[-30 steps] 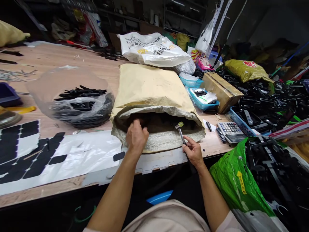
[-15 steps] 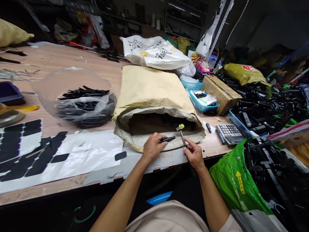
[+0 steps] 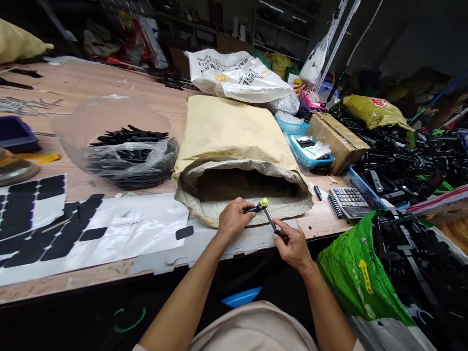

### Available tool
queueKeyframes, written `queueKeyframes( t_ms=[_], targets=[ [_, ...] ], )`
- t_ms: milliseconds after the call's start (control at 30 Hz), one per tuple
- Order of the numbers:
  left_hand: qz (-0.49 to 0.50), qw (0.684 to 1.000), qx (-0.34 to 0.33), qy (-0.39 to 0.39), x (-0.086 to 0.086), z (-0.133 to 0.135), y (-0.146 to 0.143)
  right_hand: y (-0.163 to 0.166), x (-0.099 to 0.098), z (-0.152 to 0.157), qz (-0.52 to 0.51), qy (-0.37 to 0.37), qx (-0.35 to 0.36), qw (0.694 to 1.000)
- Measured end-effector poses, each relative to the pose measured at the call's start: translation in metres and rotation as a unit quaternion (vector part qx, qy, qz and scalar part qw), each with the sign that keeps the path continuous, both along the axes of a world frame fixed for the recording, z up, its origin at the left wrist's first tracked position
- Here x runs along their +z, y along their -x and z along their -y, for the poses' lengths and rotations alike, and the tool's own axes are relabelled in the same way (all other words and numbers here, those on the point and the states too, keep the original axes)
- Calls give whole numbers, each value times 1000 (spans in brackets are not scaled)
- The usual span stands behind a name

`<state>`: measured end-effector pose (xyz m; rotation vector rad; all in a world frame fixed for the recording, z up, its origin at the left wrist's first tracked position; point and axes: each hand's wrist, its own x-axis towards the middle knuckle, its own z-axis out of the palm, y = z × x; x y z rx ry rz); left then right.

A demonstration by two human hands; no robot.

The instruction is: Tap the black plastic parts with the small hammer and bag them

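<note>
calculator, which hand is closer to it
Right. The right hand is left of the calculator, gripping a hammer; the left hand is farther left, by the mouth of the sack.

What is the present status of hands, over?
Left fingers hold black part. Right fingers hold hammer, head at part; contact unclear. Sack open just beyond.

Soft light reaches the fingers (image 3: 240, 201); just beyond them the sack's mouth (image 3: 204, 210) is deeply shadowed, shelves (image 3: 281, 30) farther back are murky, and right of the fingers the green bag (image 3: 349, 256) shines.
</note>
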<state>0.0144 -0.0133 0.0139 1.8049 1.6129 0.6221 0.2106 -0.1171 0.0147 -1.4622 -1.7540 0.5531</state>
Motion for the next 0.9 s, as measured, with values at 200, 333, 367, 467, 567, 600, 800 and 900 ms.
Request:
queueKeyframes(
  t_ms=[200, 333, 367, 467, 567, 600, 800, 900],
  targets=[
    [-6, 1000, 2, 5, 1, 0, -1, 5, 12, 1, -14, -10, -4, 1000],
    [-12, 1000, -4, -5, 1, 1, 1, 13, 15, 2, 7, -19, 19, 1000],
    [-13, 1000, -7, -7, 1, 1, 1, 14, 14, 2, 20, -16, 24, 999],
    [-14, 1000, -14, -7, 4, 1, 1, 15, 11, 1, 43, 2, 32, 999],
    [-13, 1000, -11, 1, 4, 1, 1, 10, 9, -3, 10, 19, 23, 1000],
    [-13, 1000, -8, 4, 3, 1, 1, 8, 7, -6, -11, 23, 17, 1000],
    [-6, 1000, -15, -9, -4, -2, 2, -2, -14, -30, -189, 46, -30, 980],
    [55, 997, -58, -23, 3, 9, 9, -3, -21, -36, -255, 53, -46, 964]
  ],
)
